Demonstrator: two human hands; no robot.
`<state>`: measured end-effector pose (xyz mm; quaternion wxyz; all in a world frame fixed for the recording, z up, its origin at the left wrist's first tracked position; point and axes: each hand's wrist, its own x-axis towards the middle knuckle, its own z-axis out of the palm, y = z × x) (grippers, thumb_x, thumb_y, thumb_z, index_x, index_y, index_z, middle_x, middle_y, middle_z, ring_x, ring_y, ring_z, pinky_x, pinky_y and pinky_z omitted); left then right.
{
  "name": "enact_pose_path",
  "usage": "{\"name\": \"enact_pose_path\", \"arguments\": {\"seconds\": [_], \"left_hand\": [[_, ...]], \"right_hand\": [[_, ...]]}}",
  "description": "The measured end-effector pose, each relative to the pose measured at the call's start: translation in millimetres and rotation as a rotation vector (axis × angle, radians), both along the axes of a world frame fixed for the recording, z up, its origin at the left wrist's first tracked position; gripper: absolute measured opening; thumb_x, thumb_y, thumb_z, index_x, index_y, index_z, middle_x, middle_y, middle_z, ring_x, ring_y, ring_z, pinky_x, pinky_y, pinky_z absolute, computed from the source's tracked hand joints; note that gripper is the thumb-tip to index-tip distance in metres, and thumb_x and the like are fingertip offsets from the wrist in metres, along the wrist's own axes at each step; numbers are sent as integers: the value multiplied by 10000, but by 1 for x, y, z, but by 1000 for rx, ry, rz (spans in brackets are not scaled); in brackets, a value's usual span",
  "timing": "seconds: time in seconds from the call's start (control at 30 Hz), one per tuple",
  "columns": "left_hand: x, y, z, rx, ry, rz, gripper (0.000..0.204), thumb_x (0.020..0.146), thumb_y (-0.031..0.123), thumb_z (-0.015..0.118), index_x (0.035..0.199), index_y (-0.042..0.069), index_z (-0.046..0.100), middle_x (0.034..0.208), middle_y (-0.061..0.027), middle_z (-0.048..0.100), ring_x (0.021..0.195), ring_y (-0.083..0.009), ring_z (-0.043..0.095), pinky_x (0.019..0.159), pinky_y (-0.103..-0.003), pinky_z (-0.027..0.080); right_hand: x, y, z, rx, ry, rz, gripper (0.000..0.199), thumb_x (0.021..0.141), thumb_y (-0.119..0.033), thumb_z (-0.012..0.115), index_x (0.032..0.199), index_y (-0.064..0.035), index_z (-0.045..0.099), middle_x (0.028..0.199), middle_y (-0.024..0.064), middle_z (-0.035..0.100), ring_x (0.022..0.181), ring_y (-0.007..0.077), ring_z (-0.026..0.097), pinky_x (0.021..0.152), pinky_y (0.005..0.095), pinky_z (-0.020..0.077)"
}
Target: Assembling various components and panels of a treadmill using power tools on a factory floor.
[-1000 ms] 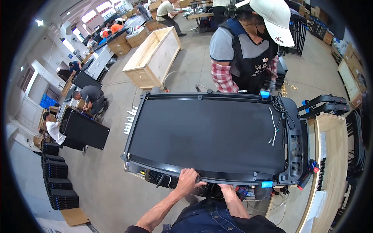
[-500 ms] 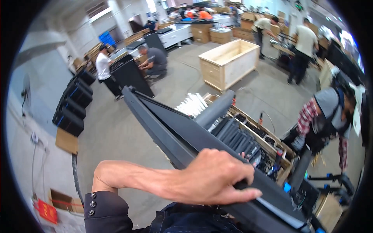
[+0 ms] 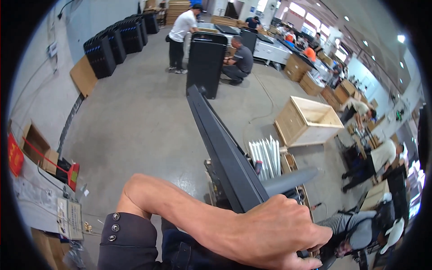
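Steadily is how I'd handle this long dark frame [image 3: 218, 144], which appears tipped onto its narrow side, left of the open wooden crate [image 3: 289, 123] and nearer to me. My left hand [image 3: 285, 229] is curled over the frame, knuckles up, and seems to grip its edge, though the contact is hidden under my palm. My right hand is out of sight, so I can't tell what it does. I'd wrap the whole hand rather than trust the fingertips, because so long a piece would probably swing at its far end. That end points past the crate's left, toward a black panel [image 3: 207, 63] between two people, so I'd watch the tip. I'd also give room to the pale tubes [image 3: 266, 155] at the crate's near left and the bent-over co-worker [image 3: 361, 231] on its near right.
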<state>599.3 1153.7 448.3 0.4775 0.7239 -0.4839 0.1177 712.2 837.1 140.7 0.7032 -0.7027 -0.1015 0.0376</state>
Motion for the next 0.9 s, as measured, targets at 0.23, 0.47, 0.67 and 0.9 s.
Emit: {"name": "enact_pose_path", "arguments": {"seconds": [0.23, 0.47, 0.67, 0.9], "left_hand": [[91, 236, -19, 23, 423, 108, 284, 874, 395, 706, 848, 116, 662, 689, -46, 669, 588, -248, 621, 534, -358, 426], [207, 419, -79, 69, 705, 415, 453, 937, 496, 588, 887, 49, 642, 699, -81, 643, 640, -217, 601, 597, -378, 421], [323, 529, -170, -79, 905, 771, 490, 971, 498, 543, 850, 38, 661, 739, -88, 647, 700, -190, 590, 682, -343, 457], [477, 688, -210, -342, 854, 1169, 505, 1012, 503, 506, 782, 70, 628, 724, 25, 535, 708, -87, 464, 656, -279, 393]], "right_hand": [[109, 193, 34, 78, 57, 42, 555, 1032, -391, 445, 1416, 9, 458, 1460, 191, 483, 1274, 330, 539, 1057, 461, 475], [230, 332, 15, 276, 121, -7, 554, 1032, -392, 443, 1412, 10, 462, 1457, 196, 484, 1269, 332, 544, 1057, 465, 477], [396, 446, -21, 482, 155, 33, 554, 1032, -394, 441, 1409, 12, 466, 1454, 201, 486, 1264, 335, 548, 1057, 468, 478], [565, 506, -17, 698, 252, 37, 554, 1032, -395, 440, 1405, 13, 471, 1451, 206, 487, 1259, 338, 553, 1057, 472, 480]]}}
